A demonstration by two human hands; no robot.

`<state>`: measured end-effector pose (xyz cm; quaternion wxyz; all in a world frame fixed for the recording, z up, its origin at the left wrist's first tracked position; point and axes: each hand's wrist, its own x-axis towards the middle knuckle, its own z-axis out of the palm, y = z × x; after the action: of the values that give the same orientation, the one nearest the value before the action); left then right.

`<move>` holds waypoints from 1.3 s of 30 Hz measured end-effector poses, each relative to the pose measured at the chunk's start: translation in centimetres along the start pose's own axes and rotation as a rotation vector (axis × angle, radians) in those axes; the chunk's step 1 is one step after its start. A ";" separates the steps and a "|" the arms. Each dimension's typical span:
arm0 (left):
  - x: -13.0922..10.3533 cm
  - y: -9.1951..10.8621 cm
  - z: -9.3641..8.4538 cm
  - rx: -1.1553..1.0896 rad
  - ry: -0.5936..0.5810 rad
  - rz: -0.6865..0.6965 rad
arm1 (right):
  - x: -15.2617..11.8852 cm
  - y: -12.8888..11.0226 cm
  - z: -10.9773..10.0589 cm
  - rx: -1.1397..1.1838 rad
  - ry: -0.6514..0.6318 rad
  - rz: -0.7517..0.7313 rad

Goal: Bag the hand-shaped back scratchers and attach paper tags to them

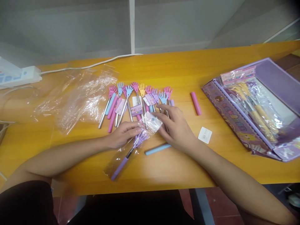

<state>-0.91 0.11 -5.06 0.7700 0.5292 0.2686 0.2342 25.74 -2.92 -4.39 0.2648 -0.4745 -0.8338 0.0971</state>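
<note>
My left hand [125, 134] pinches the upper part of a clear plastic bag [112, 164] near the table's front. Inside the bag is a back scratcher [120, 167] with a purple hand-shaped head and purple handle. Over the bag's upper end reaches my right hand [175, 125], fingers spread, close to a shiny folded flap with a card in it. Behind both hands lies a row of back scratchers [128, 91] with pink, blue, yellow and purple heads, metal rods and small printed cards. A loose blue handle tube [158, 149] lies beneath my right wrist.
Crumpled clear bags [82, 100] cover the left of the table. A pink tube [196, 103] and a white square card [205, 135] lie to the right. An open purple box [236, 115] holds bagged back scratchers. A power strip [25, 76] with a white cable sits back left.
</note>
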 end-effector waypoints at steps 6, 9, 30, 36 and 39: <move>0.2 0.5 -0.3 0.201 -0.082 0.067 | 0.8 0.8 1.0 -0.191 -0.100 0.032; 0.3 0.7 -0.4 0.297 -0.076 0.110 | 0.9 1.0 1.3 -0.207 -0.131 0.029; 0.2 0.7 -0.6 0.375 -0.110 0.122 | 0.4 1.2 0.3 -0.102 0.179 -0.022; 0.2 1.0 -0.5 0.407 -0.101 0.117 | 0.4 0.7 -0.3 0.018 0.440 0.038; 0.2 1.0 -0.5 0.419 -0.091 0.102 | 0.2 0.5 -0.4 0.128 0.470 0.130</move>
<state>-1.18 0.92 -4.25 0.6419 0.7004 0.2492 0.1876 26.18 -2.50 -4.19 0.4742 -0.5191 -0.7091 0.0534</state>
